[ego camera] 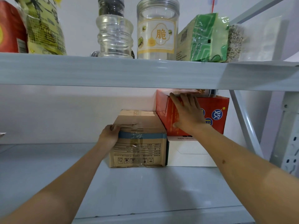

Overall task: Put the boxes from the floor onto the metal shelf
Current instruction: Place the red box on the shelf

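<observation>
Nearest the camera runs the front edge of the metal shelf (pixel 145 199), a pale grey board, and two bare forearms reach in over it from the lower corners.

Toward the right half of this board, set back from the front edge, stands a brown cardboard box (pixel 139 143) with a blue band and clear tape across its top. The left hand (pixel 108 136) grips the box's upper left edge: the palm lies against the left side and the fingertips curl over onto the top.

Just to the right of the brown box, touching it, lies a low white box (pixel 189 152) on the same board. On top of the white box sits a red box (pixel 213 117) with blue round marks on its front, its left side close against the brown box's rear right corner. The right hand (pixel 188 112) lies flat on the red box's front left corner, fingers straight and spread, the tips reaching up to the box's top edge; this grip is open and pressing, not curled round anything. Something shiny lies on top of the red box, mostly hidden by the board above.

All three boxes sit near the right rear corner of the board, close to the white back wall.

On the upper shelf board (pixel 113 70) stand, from left to right, a red bag (pixel 9 29), a yellow printed bag (pixel 45 29), a clear ribbed bottle (pixel 114 33), a clear jar (pixel 157 29) with a yellow label, and a green packet (pixel 205 38).
</observation>
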